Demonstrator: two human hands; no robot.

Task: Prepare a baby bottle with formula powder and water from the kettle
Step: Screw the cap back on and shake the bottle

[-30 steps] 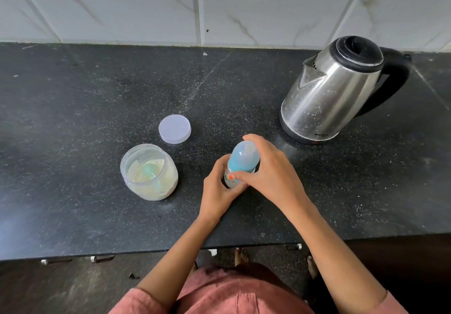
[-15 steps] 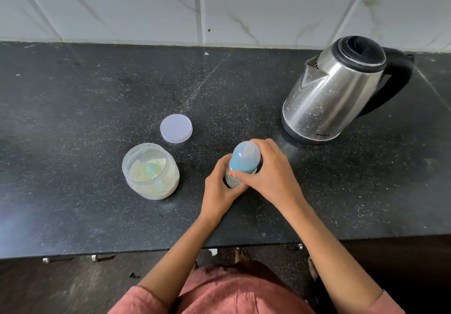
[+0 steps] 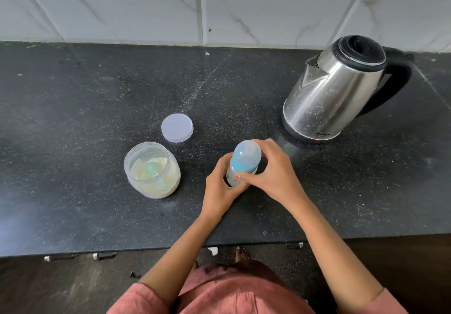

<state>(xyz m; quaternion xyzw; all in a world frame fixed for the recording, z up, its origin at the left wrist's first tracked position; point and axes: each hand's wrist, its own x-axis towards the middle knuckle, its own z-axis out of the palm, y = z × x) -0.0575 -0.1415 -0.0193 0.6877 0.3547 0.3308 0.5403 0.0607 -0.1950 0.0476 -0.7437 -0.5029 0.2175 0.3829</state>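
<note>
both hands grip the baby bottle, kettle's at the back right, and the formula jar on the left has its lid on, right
Not quite. In the head view the formula jar is open: its lid lies flat on the counter behind it. The rest holds: left hand and right hand grip the baby bottle, and the kettle stands at the back right.

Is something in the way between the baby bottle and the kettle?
Nothing visible on the counter is. Both hands hold the bottle: the left hand low down, the right hand up by its blue cap, on the kettle side. The cap is on, so water could not go in yet.
</note>
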